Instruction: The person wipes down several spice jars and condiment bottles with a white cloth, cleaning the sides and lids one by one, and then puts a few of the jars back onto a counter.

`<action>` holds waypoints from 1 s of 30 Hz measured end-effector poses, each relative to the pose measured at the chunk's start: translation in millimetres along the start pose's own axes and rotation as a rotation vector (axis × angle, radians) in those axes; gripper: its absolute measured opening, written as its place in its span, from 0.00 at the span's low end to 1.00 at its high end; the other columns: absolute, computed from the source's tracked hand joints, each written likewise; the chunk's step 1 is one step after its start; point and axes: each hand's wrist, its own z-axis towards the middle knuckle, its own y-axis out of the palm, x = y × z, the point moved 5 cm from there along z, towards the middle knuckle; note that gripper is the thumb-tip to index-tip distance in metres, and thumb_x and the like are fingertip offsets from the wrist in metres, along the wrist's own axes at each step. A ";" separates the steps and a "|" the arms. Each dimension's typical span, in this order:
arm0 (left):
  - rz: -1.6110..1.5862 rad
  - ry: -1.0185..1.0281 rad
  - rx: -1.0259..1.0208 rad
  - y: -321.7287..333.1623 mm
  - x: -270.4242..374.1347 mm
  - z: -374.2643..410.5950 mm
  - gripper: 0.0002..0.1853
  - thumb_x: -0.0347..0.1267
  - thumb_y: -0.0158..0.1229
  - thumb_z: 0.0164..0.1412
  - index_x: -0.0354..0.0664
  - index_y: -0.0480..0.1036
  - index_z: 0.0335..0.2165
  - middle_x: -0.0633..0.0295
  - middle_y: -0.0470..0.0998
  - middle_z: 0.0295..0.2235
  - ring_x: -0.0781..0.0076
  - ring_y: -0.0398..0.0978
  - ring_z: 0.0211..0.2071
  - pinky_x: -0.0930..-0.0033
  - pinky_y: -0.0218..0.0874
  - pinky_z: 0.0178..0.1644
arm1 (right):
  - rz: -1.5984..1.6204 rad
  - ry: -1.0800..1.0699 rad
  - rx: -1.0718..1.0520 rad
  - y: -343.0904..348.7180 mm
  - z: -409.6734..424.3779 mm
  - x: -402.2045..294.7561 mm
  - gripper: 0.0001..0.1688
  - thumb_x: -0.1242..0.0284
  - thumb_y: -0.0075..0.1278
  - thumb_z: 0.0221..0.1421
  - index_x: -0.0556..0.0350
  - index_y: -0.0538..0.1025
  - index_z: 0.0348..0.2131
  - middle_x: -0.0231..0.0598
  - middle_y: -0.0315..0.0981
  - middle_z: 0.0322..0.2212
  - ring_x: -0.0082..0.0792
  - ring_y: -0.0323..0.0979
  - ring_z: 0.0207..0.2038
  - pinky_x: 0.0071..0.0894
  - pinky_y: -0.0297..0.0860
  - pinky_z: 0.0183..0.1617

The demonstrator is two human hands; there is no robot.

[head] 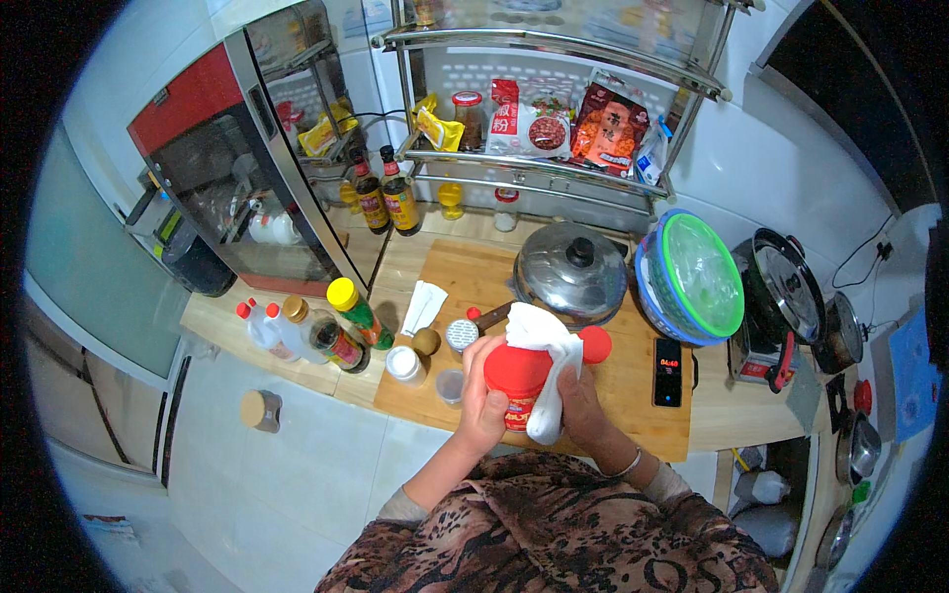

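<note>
My left hand [480, 400] grips the side of a container with a red lid [519, 369] and a printed red label, held over the front of the wooden cutting board [630, 415]. With my right hand [582, 404] I press a white cloth [546, 408] to the container's right side; part of the cloth lies over the lid. A round red lid [595, 345] shows just beyond the cloth. Left of the container are a shaker with a perforated top [462, 335], a small clear cup [449, 387], a white-capped jar [405, 365] and a brown round object [425, 342].
A lidded steel pan [571, 274] stands at the board's back. To its right are stacked plastic baskets [693, 274] and a phone [668, 373]. Several bottles [337, 341] line the left counter edge. A metal rack [549, 159] holds food packets above; a stool [259, 411] stands on the floor.
</note>
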 end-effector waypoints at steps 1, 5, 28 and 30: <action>0.028 0.013 0.051 -0.4 2.7 -2.3 0.36 0.52 0.43 0.54 0.29 0.57 0.47 0.50 0.58 0.45 0.63 0.58 0.46 0.66 0.48 0.51 | -0.024 -0.061 0.000 0.1 0.8 -1.0 0.28 0.59 0.34 0.57 0.63 0.57 0.49 0.40 0.62 0.43 0.30 0.61 0.44 0.30 0.58 0.49; 0.014 -0.122 0.081 3.6 2.2 -11.3 0.29 0.44 0.43 0.57 0.29 0.56 0.47 0.49 0.58 0.46 0.64 0.59 0.46 0.68 0.49 0.51 | -0.033 -0.195 0.068 -6.0 3.4 12.5 0.27 0.61 0.34 0.57 0.63 0.58 0.48 0.41 0.62 0.42 0.30 0.61 0.43 0.30 0.58 0.47; 0.133 -0.015 0.146 8.3 -5.4 -20.4 0.45 0.61 0.40 0.50 0.28 0.55 0.48 0.47 0.63 0.43 0.55 0.62 0.45 0.62 0.52 0.49 | 0.278 0.020 -0.007 -8.0 16.5 12.2 0.35 0.50 0.23 0.58 0.65 0.61 0.47 0.45 0.64 0.43 0.36 0.64 0.45 0.34 0.59 0.51; 0.155 -0.053 0.079 5.8 -5.9 -22.4 0.46 0.60 0.42 0.49 0.28 0.52 0.50 0.47 0.64 0.43 0.57 0.63 0.46 0.63 0.53 0.49 | 0.212 -0.072 -0.024 -6.9 17.5 -2.1 0.36 0.50 0.23 0.58 0.65 0.64 0.44 0.46 0.65 0.41 0.36 0.65 0.43 0.33 0.60 0.50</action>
